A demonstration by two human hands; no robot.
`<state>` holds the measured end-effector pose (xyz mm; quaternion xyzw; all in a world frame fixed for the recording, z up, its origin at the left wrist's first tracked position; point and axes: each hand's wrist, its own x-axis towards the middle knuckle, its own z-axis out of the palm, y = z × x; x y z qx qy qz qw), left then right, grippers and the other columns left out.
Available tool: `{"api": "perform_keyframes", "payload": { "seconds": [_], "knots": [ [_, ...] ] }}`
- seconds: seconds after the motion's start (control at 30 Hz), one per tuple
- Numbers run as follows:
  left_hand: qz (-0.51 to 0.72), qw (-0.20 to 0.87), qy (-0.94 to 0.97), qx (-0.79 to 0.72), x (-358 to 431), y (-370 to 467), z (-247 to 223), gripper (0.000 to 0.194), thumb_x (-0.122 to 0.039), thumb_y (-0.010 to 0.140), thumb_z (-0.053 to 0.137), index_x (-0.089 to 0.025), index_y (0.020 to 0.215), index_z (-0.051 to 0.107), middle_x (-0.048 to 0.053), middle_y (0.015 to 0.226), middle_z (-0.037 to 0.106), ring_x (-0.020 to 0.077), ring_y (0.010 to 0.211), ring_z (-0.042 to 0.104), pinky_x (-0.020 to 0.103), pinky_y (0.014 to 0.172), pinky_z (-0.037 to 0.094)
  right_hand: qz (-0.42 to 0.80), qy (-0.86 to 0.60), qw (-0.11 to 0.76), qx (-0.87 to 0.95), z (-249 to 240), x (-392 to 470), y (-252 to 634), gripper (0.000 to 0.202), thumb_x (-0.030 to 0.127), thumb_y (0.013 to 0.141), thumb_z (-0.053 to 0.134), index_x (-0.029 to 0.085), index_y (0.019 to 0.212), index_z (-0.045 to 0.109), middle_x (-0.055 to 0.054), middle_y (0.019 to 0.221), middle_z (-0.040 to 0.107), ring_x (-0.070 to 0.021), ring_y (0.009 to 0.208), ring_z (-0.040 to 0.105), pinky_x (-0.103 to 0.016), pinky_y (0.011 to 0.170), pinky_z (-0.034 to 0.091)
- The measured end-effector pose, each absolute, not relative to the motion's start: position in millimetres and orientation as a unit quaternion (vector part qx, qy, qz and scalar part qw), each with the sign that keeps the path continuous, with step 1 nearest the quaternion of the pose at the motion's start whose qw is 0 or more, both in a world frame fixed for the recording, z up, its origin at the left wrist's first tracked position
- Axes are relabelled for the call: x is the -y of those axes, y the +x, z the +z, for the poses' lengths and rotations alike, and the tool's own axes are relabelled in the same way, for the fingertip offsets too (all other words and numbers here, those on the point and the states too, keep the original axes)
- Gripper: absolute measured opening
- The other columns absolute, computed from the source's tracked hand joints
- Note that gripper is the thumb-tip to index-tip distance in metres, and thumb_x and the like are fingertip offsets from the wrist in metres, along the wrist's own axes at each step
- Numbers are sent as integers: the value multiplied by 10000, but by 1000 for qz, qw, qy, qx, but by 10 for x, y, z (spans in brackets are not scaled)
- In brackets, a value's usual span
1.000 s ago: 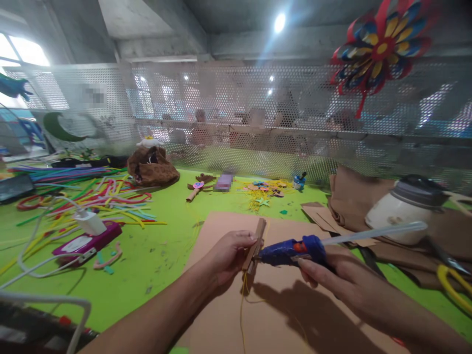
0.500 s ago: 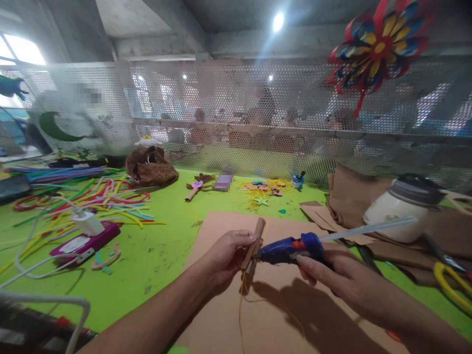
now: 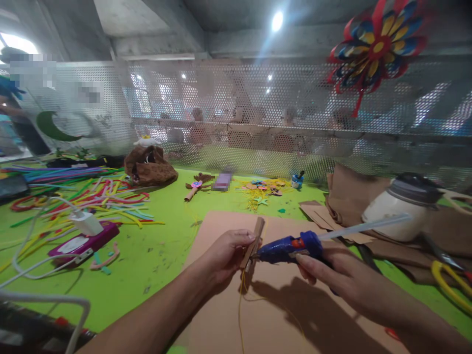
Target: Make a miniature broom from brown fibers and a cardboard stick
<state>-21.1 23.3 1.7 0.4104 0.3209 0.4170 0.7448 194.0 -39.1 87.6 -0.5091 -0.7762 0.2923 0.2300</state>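
Pinched in the fingers of my left hand (image 3: pixel 233 253) is a folded brown paper strip (image 3: pixel 259 230), held up at a slant. A thin yellow string (image 3: pixel 240 314) hangs from its lower end and trails over a tan board (image 3: pixel 217 226). My right hand (image 3: pixel 332 270) grips a blue hot glue gun (image 3: pixel 287 248), with a long clear glue stick (image 3: pixel 368 227) jutting from its back. The gun's nozzle meets the strip's right side, close to my left fingertips. Whether glue is coming out is too small to see.
Left are a purple power strip (image 3: pixel 86 242) with a white charger and many pipe cleaners (image 3: pixel 110 196). A brown pouch (image 3: pixel 149 166), paper cutouts (image 3: pixel 261 200) and a blue bottle (image 3: pixel 297 181) stand behind. At right are brown paper (image 3: pixel 350 196), a white jar (image 3: pixel 391 211) and yellow-handled scissors (image 3: pixel 440 278).
Both hands, the strip and the glue gun hold almost the same position. At the far left a person has come into view behind the table.
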Motion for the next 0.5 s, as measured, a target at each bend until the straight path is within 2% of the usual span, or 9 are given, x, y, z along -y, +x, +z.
{"api": "perform_keyframes", "payload": {
  "seconds": [0.13,0.27,0.37,0.5],
  "knots": [
    [418,748,395,-332,-222,-204,37,148,-226,690,675,-89,736,641,64,726,607,122,593,532,246,588,391,299,-510,216,777,851,423,1927,393,492,863,436,210,709,663,-16,659,645,-174,643,587,-262,653,499],
    [414,751,383,-344,-213,-207,52,148,-220,681,689,-93,732,632,45,686,590,109,564,519,233,568,388,318,-514,233,762,852,474,1908,370,505,836,458,224,830,699,-38,799,693,-209,785,622,-292,746,503],
    [416,748,382,-348,-209,-207,60,146,-218,683,690,-91,722,628,44,671,585,106,559,520,224,562,389,327,-520,233,754,847,473,1923,407,529,834,459,205,707,670,-42,766,675,-203,762,614,-285,723,502],
    [424,746,391,-332,-209,-205,54,141,-217,703,670,-85,732,629,60,694,600,116,577,534,229,572,398,306,-520,227,764,831,419,1982,450,530,858,438,188,614,598,-29,651,610,-175,656,573,-245,578,466]
  ]
}}
